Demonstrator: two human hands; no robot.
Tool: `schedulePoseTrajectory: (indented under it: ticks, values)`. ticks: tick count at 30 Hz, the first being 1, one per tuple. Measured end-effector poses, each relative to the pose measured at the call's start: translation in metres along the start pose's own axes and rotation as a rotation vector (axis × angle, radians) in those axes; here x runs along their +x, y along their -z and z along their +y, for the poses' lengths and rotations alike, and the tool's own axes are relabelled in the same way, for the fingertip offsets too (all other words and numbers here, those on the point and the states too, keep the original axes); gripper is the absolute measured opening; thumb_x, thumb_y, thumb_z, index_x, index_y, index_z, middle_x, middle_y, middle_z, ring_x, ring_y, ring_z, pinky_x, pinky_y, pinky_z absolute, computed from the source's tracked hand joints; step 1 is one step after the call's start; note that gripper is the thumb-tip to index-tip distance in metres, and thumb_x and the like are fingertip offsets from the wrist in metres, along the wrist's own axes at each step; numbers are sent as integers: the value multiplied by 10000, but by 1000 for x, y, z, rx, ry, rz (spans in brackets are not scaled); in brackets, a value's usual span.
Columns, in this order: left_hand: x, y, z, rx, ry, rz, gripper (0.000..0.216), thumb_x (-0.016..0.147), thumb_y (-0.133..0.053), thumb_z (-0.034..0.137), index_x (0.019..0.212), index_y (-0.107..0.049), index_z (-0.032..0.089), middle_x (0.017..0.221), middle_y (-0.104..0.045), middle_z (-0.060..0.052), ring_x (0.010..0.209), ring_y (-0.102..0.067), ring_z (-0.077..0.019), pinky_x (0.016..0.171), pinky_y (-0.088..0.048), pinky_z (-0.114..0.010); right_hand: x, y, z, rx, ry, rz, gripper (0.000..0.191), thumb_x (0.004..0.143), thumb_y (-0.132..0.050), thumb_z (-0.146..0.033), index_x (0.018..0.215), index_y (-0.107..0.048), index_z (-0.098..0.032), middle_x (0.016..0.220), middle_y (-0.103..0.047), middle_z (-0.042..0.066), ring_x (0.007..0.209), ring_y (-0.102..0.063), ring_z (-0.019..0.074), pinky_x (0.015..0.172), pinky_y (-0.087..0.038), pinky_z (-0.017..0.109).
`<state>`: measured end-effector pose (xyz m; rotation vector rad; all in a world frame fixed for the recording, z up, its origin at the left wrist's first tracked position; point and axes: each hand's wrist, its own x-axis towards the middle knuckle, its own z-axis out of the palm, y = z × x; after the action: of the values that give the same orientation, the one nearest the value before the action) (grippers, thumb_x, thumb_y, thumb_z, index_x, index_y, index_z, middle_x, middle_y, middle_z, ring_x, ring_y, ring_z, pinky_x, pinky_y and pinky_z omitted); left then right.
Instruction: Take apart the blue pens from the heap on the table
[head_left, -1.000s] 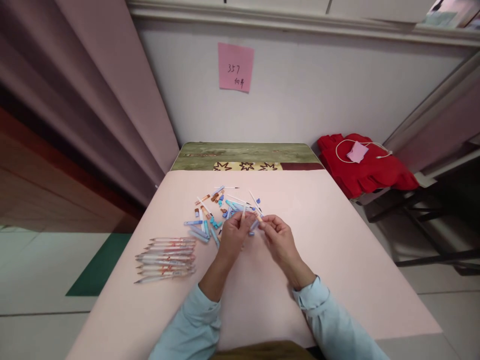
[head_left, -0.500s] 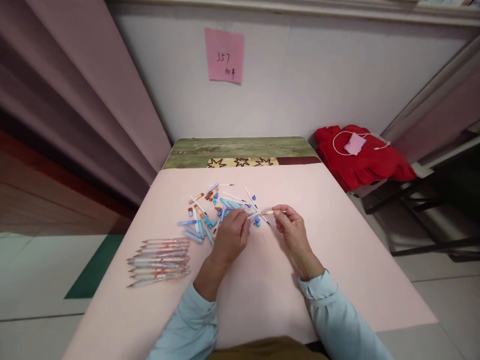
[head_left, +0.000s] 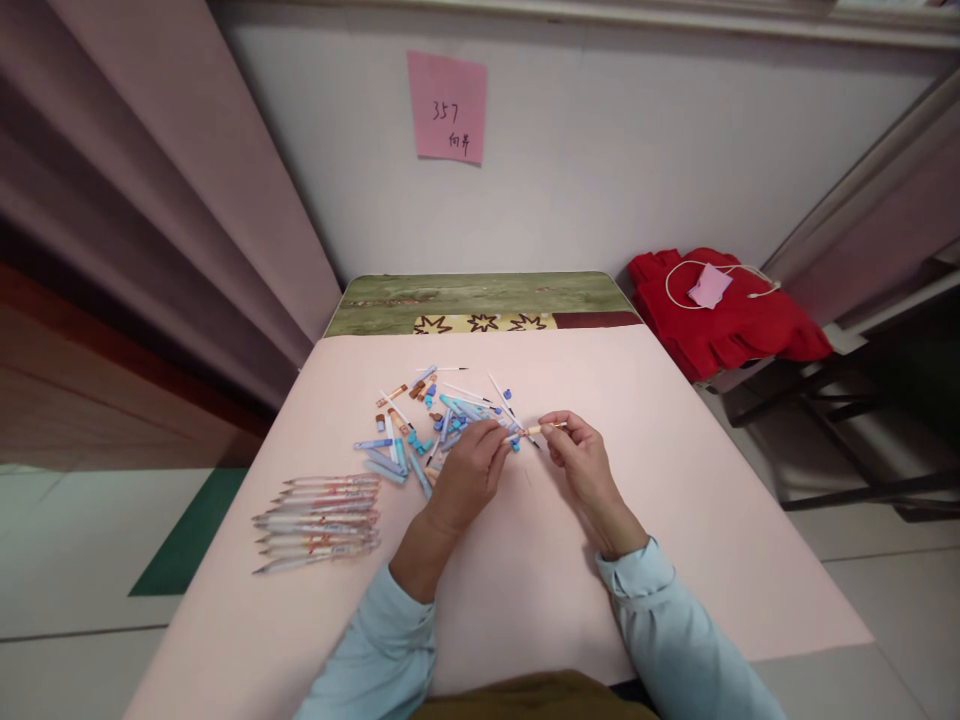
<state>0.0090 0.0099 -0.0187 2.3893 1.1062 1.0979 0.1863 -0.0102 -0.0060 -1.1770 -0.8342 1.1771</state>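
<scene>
My right hand (head_left: 581, 462) pinches a short pen part (head_left: 541, 430) with an orange-tan end, held level just above the pink table (head_left: 675, 520). My left hand (head_left: 471, 468) is closed beside it, its fingertips meeting the left end of that same part; what else it grips is hidden. Just beyond both hands lies a loose heap of pen parts (head_left: 435, 415): blue and brown barrels, caps and thin white refills. A row of several assembled pens (head_left: 322, 522) lies side by side to the left of my left forearm.
A green patterned surface (head_left: 480, 300) adjoins the table's far edge under a wall with a pink note (head_left: 448, 106). A red cloth with a white cord (head_left: 720, 305) sits on a chair at the right. Curtains hang at the left.
The hands, held together a second ago, drew apart with the right holding the pen part, and now the left hand has come back to meet its left end.
</scene>
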Motion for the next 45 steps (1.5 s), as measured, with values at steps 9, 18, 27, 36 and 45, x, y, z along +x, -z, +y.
schedulePoseTrajectory:
  ticks: [9,18,27,36,45]
  values:
    - [1,-1,-2,48,-67,69,168,939,-543,221,1063,-649,185,1086,-650,-100,1049,-619,-210,903,-534,-363,1,6,5,-58,15,-38,220,751,-728,-370,834,-657,-179,510,-433,-79,451,-304,71,439,-200,224]
    - [2,3,3,78,-32,20,199,947,-543,273,1074,-660,175,854,-704,-63,804,-652,-188,727,-521,-306,-1,2,5,-27,-1,-68,227,760,-735,-384,819,-663,-177,479,-445,-81,418,-325,62,404,-228,207]
    - [1,0,5,0,-23,31,161,931,-568,238,1051,-657,180,876,-714,-65,812,-666,-184,746,-527,-311,-2,0,3,45,-30,-82,240,736,-766,-382,813,-691,-166,573,-571,-39,434,-467,65,403,-368,189]
    - [-2,-3,2,-64,-1,68,222,913,-598,231,1131,-632,204,1018,-740,-76,907,-694,-192,808,-553,-325,-2,-2,7,-5,-15,-75,286,745,-762,-434,763,-660,-167,597,-602,-25,419,-467,66,397,-364,194]
    - [1,1,9,-100,29,52,143,921,-575,225,1031,-663,202,927,-741,-55,824,-683,-172,756,-530,-297,0,-2,11,-138,58,-1,410,781,-734,-464,591,-502,-185,437,-414,-85,408,-297,54,406,-216,207]
